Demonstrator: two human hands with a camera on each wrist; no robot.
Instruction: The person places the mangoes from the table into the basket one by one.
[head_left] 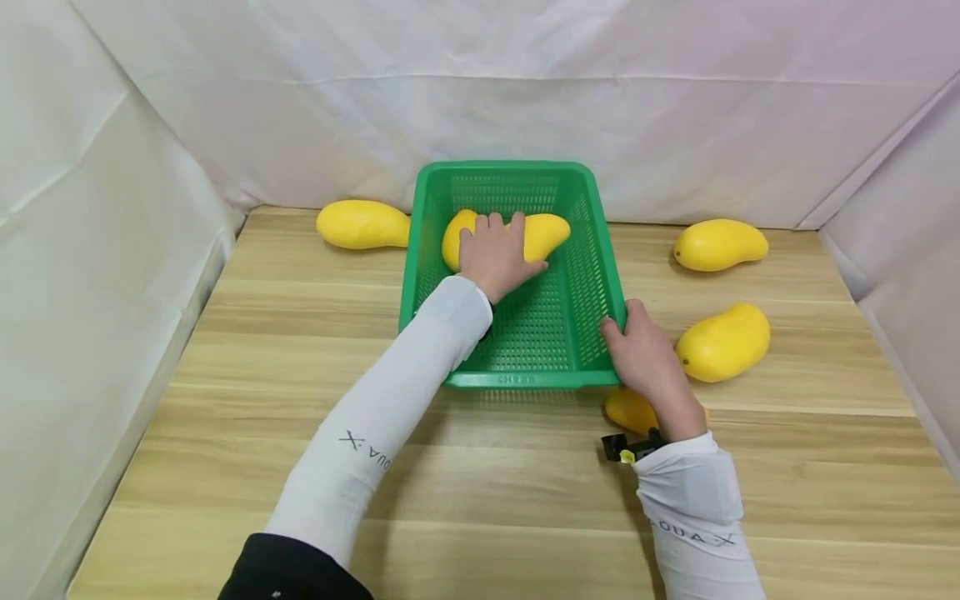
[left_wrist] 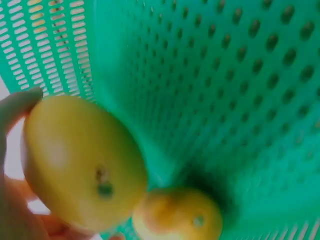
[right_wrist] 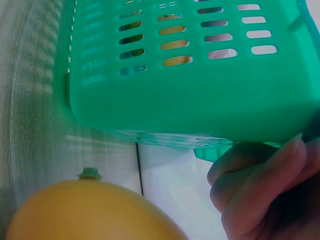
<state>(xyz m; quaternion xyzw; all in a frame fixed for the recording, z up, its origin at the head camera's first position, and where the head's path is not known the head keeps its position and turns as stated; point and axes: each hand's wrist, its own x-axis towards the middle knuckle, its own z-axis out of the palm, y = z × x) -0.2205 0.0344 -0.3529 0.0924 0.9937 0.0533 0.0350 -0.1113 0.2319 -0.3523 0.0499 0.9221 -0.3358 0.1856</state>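
Observation:
My left hand (head_left: pixel 495 254) reaches into a green plastic basket (head_left: pixel 514 380) and grips a yellow mango (head_left: pixel 547 236), whose narrow end pokes out to the right. In the left wrist view the held mango (left_wrist: pixel 80 160) lies between the fingers, with its stem scar toward the camera. A second mango (left_wrist: pixel 177 215) lies against it inside the basket. My right hand (head_left: pixel 648 354) holds the basket's right rim near the front corner, thumb on the inner side. Below that wrist lies a partly covered mango (head_left: pixel 630 410); in the right wrist view a mango (right_wrist: pixel 95 212) shows a green stem.
On the wooden table (head_left: pixel 487 500), a mango (head_left: pixel 362 224) lies left of the basket. Two more, a far mango (head_left: pixel 720 245) and a nearer mango (head_left: pixel 724 342), are at the right. White cloth (head_left: pixel 315 100) walls stand behind and on both sides.

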